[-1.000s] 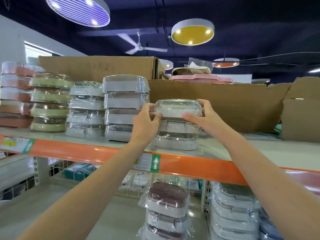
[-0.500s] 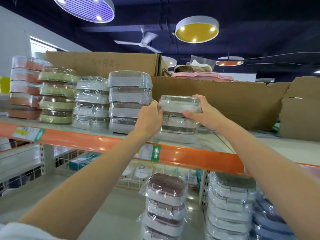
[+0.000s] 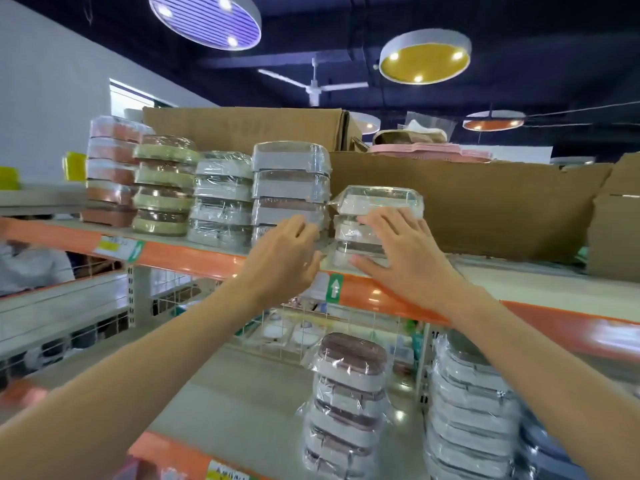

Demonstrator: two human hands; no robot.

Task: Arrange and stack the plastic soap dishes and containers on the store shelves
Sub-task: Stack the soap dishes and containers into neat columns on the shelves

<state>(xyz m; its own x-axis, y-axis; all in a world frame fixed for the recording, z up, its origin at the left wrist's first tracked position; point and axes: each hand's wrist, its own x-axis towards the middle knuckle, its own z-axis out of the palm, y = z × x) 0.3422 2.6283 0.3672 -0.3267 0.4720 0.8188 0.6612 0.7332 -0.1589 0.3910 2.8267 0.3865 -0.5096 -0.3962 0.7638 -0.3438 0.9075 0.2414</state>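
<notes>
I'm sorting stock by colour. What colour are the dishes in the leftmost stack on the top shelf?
Salmon pink, wrapped in clear film: the leftmost stack, seen in the head view.

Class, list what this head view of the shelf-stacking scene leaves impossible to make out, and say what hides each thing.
- Bottom dish of the short stack: covered by the right hand.
- Price label: print blurred.
- Cardboard box contents: hidden by its wall.
- Lower-right stack: cut off by the bottom edge.

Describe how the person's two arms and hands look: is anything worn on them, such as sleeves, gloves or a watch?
Both forearms are bare as far as the picture shows: no sleeves, gloves, watch or bracelet. The left hand and the right hand are also bare. A small bright spot on one finger of the left hand may be a ring or only a reflection; it is too small to tell.
</notes>
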